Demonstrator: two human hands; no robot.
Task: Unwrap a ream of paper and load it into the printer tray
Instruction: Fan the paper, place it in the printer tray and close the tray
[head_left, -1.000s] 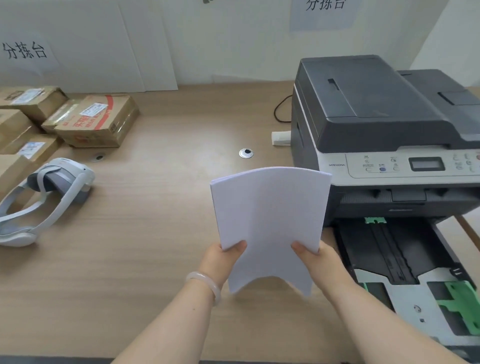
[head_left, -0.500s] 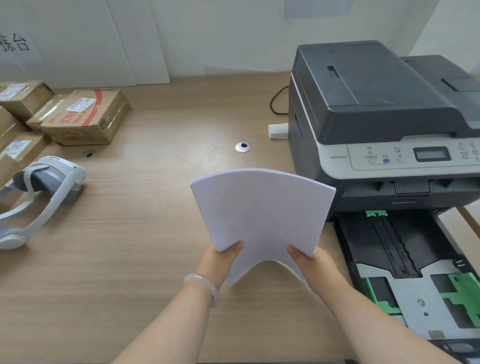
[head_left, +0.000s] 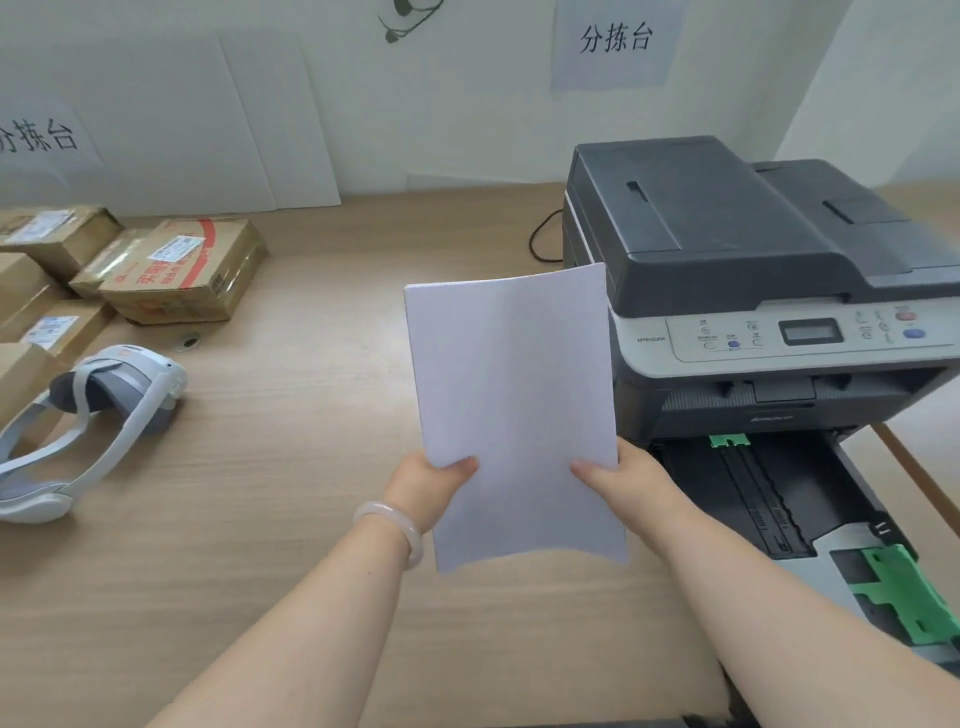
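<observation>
Fingers (head_left: 460, 466) of both hands pinch the paper stack (head_left: 511, 395) near its lower corners — light, floppy, best supported underneath.

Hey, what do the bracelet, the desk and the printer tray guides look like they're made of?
Bracelet: pale, milky and glossy, so probably jade or glass, though resin is possible.
Desk: light wood grain with a flat matte finish, likely laminate rather than solid wood.
Tray guides: bright green moulded plastic with a slight sheen, set in a black and grey plastic tray.
</observation>
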